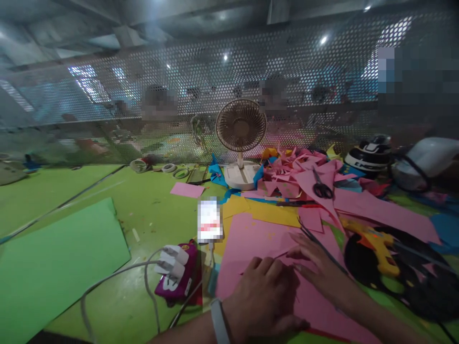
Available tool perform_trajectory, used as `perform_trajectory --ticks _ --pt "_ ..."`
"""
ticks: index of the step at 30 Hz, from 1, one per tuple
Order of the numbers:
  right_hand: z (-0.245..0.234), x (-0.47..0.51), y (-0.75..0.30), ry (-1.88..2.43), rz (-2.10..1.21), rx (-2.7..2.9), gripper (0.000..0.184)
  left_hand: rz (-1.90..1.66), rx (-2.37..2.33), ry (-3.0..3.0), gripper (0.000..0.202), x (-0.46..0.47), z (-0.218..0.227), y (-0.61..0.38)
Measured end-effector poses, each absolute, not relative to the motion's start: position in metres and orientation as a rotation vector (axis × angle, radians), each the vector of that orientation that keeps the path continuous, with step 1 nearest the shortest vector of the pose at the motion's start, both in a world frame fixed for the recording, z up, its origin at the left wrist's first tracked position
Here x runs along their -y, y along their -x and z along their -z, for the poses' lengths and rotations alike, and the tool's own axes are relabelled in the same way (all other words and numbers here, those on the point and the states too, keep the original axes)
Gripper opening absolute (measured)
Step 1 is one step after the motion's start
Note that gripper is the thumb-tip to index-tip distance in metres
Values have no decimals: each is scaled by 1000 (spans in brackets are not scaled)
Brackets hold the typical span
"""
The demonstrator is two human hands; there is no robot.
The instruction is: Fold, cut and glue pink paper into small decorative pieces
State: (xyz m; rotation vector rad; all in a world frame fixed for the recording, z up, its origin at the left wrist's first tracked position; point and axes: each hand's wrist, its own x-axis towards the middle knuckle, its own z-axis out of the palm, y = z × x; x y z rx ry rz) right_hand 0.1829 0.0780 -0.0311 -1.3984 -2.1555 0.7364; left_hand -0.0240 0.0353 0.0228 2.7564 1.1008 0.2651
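My left hand (263, 296), with a pale band at its wrist, rests on a large pink sheet of paper (247, 239). Its fingers are curled, and whatever they hold is hidden beneath them. My right hand (315, 263) lies just beside it on the same sheet, fingers stretched out and slightly apart, the tips close to my left knuckles. A thin dark line shows on the paper between the two hands; I cannot tell whether it is a fold or a narrow strip. Yellow paper (272, 212) lies under the pink sheet's far edge.
A yellow glue gun (380, 243) sits on a black round tray at right. Scissors (321, 184) lie on heaped pink scraps (304, 167). Behind stands a fan (241, 129). At left are a purple power strip (179, 277), a lit phone (210, 220) and green sheets (60, 258).
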Motion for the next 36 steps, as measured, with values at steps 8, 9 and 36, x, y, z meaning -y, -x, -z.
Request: perform_trajectory --ticks 8,9,36 --pt "21 -80 -187 1377 -849 2191 28 -263 -1085 -2723 61 -38 -25 23" --pt "20 -80 -188 1372 -872 2193 28 -267 -1084 -2720 61 -38 -25 23" --pt "6 -74 -174 1436 -735 2126 26 -253 -941 -2721 47 -43 -33 38"
